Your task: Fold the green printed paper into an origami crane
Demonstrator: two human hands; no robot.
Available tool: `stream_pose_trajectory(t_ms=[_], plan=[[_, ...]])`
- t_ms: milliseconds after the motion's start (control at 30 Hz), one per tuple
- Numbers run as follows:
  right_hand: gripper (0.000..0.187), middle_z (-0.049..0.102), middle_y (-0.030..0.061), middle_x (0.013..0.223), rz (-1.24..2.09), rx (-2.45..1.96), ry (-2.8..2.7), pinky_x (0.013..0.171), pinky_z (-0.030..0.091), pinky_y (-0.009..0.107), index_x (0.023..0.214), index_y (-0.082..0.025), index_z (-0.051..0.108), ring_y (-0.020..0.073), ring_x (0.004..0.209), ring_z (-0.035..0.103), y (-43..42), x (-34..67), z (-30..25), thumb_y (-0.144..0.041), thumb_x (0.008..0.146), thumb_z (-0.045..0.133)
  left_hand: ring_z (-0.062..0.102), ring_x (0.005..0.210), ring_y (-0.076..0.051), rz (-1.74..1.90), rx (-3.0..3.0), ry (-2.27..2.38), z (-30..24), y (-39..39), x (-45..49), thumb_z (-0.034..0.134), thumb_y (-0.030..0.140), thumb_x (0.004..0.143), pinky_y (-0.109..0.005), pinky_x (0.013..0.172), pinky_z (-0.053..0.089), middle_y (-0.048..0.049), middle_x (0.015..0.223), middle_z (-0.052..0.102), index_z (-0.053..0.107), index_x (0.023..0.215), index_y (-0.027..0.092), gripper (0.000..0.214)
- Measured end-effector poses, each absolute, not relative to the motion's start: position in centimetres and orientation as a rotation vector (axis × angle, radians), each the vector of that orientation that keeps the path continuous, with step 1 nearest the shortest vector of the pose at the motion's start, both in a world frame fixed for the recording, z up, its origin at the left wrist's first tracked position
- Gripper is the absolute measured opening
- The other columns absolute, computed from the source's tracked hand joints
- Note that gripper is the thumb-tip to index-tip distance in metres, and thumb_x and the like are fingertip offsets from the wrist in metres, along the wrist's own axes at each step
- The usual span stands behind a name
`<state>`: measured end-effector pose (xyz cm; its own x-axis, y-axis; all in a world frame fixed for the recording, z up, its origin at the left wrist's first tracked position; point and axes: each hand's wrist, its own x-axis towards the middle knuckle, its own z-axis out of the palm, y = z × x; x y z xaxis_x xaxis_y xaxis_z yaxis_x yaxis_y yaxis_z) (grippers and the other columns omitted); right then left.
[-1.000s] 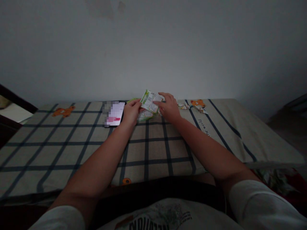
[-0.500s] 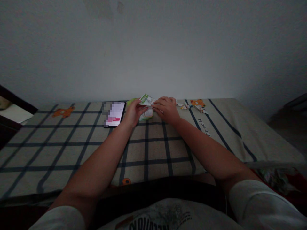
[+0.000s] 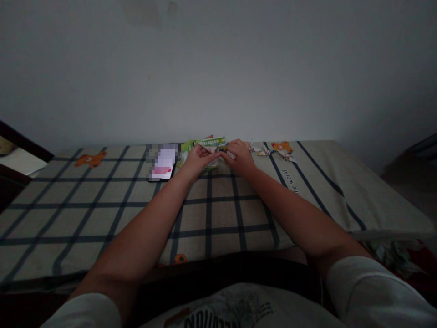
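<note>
Pinching from both sides, the left hand (image 3: 194,161) and the right hand (image 3: 241,157) hold a green-and-white packet (image 3: 214,141) between thumbs and fingers, the two thumb tips close together; the packet looks bent, and a multicoloured patch shows by the right fingertips, though the dim light leaves its folds unclear; it is near the far edge of a checked tablecloth (image 3: 223,212), over a small pile of similar green packets (image 3: 185,155) that the left hand partly hides; just left of the pile lies a phone (image 3: 165,160), its lit screen partly pixelated; beyond the right hand, on its right, lie crumpled patterned strips (image 3: 269,151), beside an orange bear (image 3: 282,146) printed on the cloth; both forearms (image 3: 146,218) reach across from short, pale sleeves (image 3: 365,284); a grey wall (image 3: 218,73) stands behind the cloth's far edge.
</note>
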<state>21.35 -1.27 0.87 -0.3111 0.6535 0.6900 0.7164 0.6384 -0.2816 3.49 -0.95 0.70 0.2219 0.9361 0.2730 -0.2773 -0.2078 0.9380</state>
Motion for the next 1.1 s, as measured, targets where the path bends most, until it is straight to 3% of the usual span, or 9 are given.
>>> stream_pose_trajectory(t_ms=[200,400,500,667,900,1100], plan=[[0.038,0.063,0.003,0.072,0.174,-1.115,-1.749,0.074,0.042,0.033,0.078,-0.02,0.065,0.0187,0.074,0.055,-0.4,21.2,0.7,-0.057,0.081,0.068,0.07,0.101,-0.023,1.314,1.211,0.764,1.1,-1.3,3.5,0.084,0.024,0.063,-0.038,0.095,0.052,-0.0119,0.113,0.073,0.063,0.116,0.015,0.057],[0.047,0.064,0.0009,0.076,0.675,-0.963,-1.513,0.066,0.046,0.028,0.097,-0.021,0.064,0.0148,0.071,0.059,0.3,20.9,0.1,-0.064,0.079,0.064,0.071,0.092,-0.019,1.317,1.187,0.76,1.0,-1.1,3.2,0.081,0.021,0.065,-0.032,0.088,0.055,-0.0094,0.108,0.074,0.062,0.122,0.016,0.061],[0.045,0.069,0.0031,0.08,0.685,-0.938,-1.564,0.07,0.047,0.029,0.088,-0.02,0.069,0.0158,0.074,0.061,0.3,21.1,0.2,-0.063,0.079,0.064,0.071,0.086,-0.018,1.301,1.191,0.727,0.9,-0.9,3.2,0.081,0.021,0.065,-0.031,0.084,0.056,-0.0085,0.104,0.074,0.063,0.119,0.015,0.058],[0.044,0.067,0.002,0.069,0.673,-0.931,-1.553,0.064,0.045,0.028,0.076,-0.019,0.07,0.0143,0.064,0.058,-0.2,21.2,0.6,-0.063,0.079,0.063,0.07,0.086,-0.016,1.291,1.155,0.729,1.1,-1.0,3.4,0.081,0.021,0.064,-0.03,0.084,0.055,-0.0074,0.105,0.074,0.066,0.113,0.016,0.052],[0.048,0.066,0.0017,0.066,0.648,-0.971,-1.517,0.062,0.045,0.028,0.072,-0.019,0.069,0.0142,0.062,0.056,-0.6,21.1,1.0,-0.066,0.078,0.063,0.068,0.075,-0.016,1.202,1.181,0.879,0.8,-1.2,3.5,0.085,0.042,0.064,-0.029,0.078,0.054,-0.0082,0.089,0.074,0.074,0.086,0.012,0.039],[0.046,0.069,0.0025,0.071,0.698,-0.951,-1.516,0.064,0.046,0.029,0.077,-0.02,0.072,0.0147,0.065,0.059,-0.5,21.1,0.7,-0.065,0.076,0.066,0.064,0.065,-0.013,1.248,1.179,0.919,0.5,-0.8,3.1,0.087,0.039,0.063,-0.026,0.068,0.05,-0.0062,0.078,0.072,0.074,0.077,0.012,0.033]])
